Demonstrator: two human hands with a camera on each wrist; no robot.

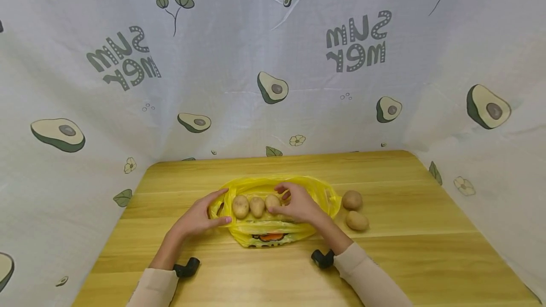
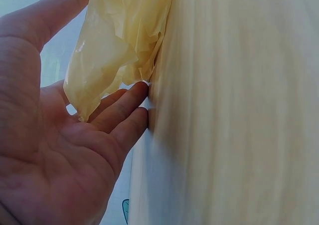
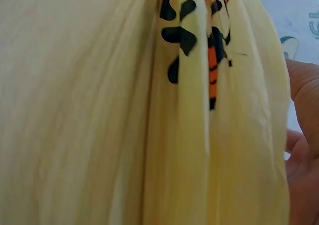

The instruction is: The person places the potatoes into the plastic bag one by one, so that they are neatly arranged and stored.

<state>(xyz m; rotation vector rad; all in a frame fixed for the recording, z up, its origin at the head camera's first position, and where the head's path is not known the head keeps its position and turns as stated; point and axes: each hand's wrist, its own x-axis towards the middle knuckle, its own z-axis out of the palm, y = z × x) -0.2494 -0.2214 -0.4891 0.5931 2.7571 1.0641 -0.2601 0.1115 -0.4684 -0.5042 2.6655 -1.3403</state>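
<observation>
A yellow plastic bag [image 1: 273, 236] lies on the table with its mouth spread. Three potatoes sit in a row within it: a left potato [image 1: 241, 206], a middle potato [image 1: 257, 206] and a right potato [image 1: 272, 201]. At the bag's left end is my left hand [image 1: 200, 214], thumb and fingers spread either side of the plastic; the left wrist view has the bag's handle end [image 2: 99, 60] by the palm. My right hand [image 1: 298, 203] reaches over the bag and holds the right potato between thumb and fingers. The bag blocks most of that hand in the right wrist view.
Two more potatoes lie right of the bag, one behind [image 1: 352, 200] and one in front [image 1: 357, 221]. The wooden table [image 1: 256, 278] ends at a white curtain [image 1: 239, 98] printed with avocados, at the back and both sides.
</observation>
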